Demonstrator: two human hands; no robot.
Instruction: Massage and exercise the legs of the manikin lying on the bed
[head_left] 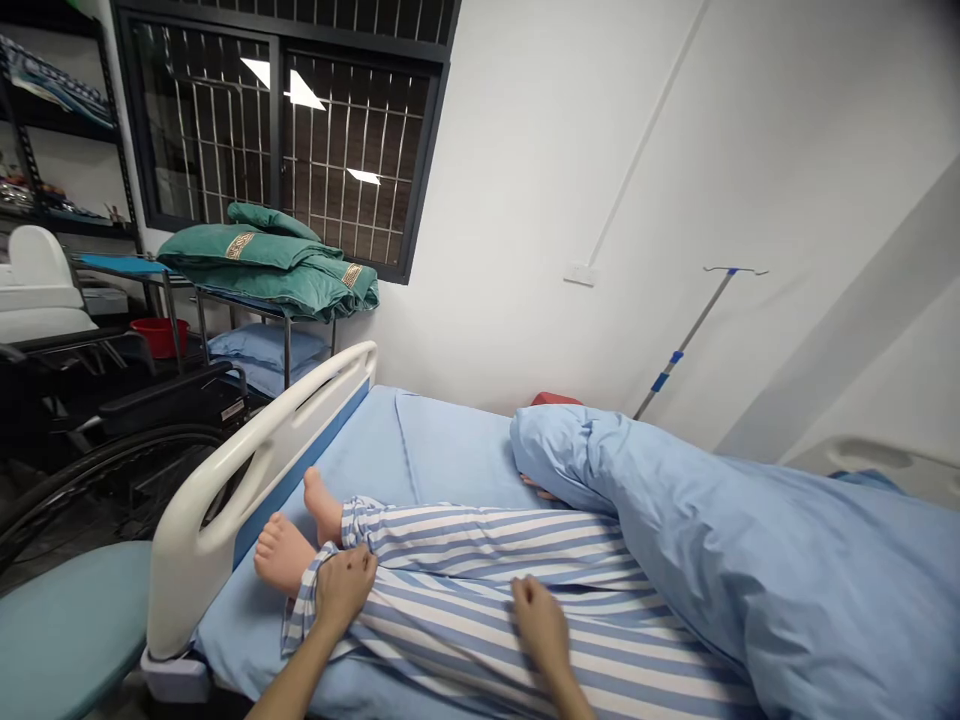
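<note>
Legs in blue-and-white striped pajama trousers (480, 540) lie along the bed, with two bare feet (283, 555) that look like a manikin's at the footboard end. My left hand (345, 585) is closed over the nearer trouser cuff at the ankle. Farther up the same leg, around the knee, my right hand (541, 622) is curled into the striped cloth; its fingertips are hidden. A light blue quilt (675, 510), folded back, covers the upper legs and everything beyond. Part of a hand (538, 488) shows under the quilt's edge.
A cream footboard (255, 440) closes the bed's left end, with a teal stool seat (82, 625) and a wheelchair (150, 430) beyond it. Green folded bedding (262, 260) sits on a rack under the window. An IV pole (686, 345) leans behind the bed.
</note>
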